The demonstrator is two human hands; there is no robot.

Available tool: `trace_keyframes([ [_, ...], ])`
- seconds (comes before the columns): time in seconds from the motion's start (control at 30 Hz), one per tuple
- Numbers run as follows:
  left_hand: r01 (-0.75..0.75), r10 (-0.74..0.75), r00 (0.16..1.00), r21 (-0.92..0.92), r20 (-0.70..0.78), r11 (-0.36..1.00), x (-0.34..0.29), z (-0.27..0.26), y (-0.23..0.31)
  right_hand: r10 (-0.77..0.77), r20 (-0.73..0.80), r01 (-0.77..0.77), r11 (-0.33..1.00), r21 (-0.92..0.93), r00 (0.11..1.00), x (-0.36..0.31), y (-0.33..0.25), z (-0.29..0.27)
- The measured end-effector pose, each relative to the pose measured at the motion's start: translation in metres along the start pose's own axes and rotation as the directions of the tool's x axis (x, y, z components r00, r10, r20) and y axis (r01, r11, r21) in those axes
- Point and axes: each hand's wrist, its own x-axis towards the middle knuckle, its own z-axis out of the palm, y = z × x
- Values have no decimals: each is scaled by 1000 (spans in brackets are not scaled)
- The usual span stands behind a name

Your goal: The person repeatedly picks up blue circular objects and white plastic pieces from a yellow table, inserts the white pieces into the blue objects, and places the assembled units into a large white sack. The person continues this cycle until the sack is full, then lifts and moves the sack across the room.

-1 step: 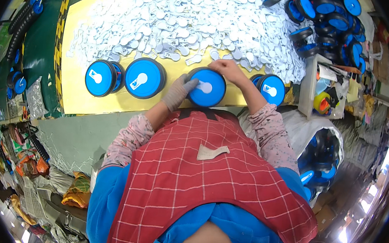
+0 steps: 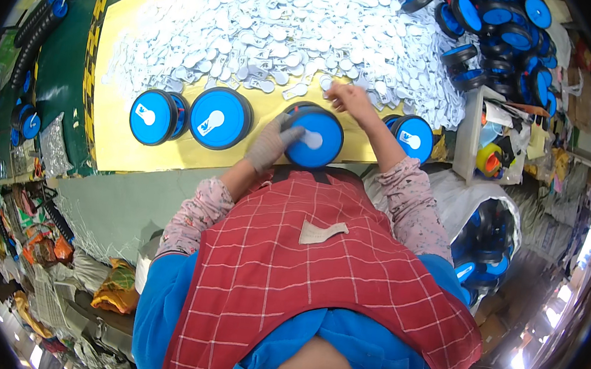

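A blue-faced wheel with a black rim (image 2: 316, 151) stands in front of me at the table's near edge, tilted, a second rim showing behind it. My left hand (image 2: 269, 144), in a grey-white glove, grips its left side, thumb on the blue face beside a white keyhole-shaped label (image 2: 311, 139). Bare and loosely bent, my right hand (image 2: 352, 104) hovers past the wheel's upper right edge, apart from it, fingers spread with nothing visible in them. Similar labelled wheels stand to the left (image 2: 218, 119), farther left (image 2: 152, 117) and to the right (image 2: 412, 138).
A broad heap of flat white keyhole-shaped pieces (image 2: 252, 33) covers the far part of the yellow tabletop (image 2: 118, 158). More blue-black wheels (image 2: 495, 33) are piled at the far right. A white open box (image 2: 469, 140) and a white sack of wheels (image 2: 449, 191) stand at the right.
The wheel in my left hand has tipped, showing more of its far rim. My right hand has come off its upper edge, moving slightly right, and its fingers have loosened.
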Motion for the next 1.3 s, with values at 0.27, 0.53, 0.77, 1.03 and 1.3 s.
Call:
trace_keyframes([
  [0.27,-405,254,840,865,480,-296,-1,-15,-66,-334,-221,82,696,-713,916,47,-1,16],
  [0.53,-242,451,892,847,3,473,-36,-29,-48,-394,-353,394,916,-73,849,-44,-10,-1],
  [0.77,-453,547,827,732,130,510,20,-3,22,-755,-206,462,566,-683,622,-123,-22,61],
  [1.03,125,-121,992,239,-34,963,9,-22,-12,-717,-238,475,636,-608,655,-136,-32,62],
  [1.3,93,-71,994,-281,85,955,45,-8,-22,-803,-30,530,421,-736,596,-104,-31,83],
])
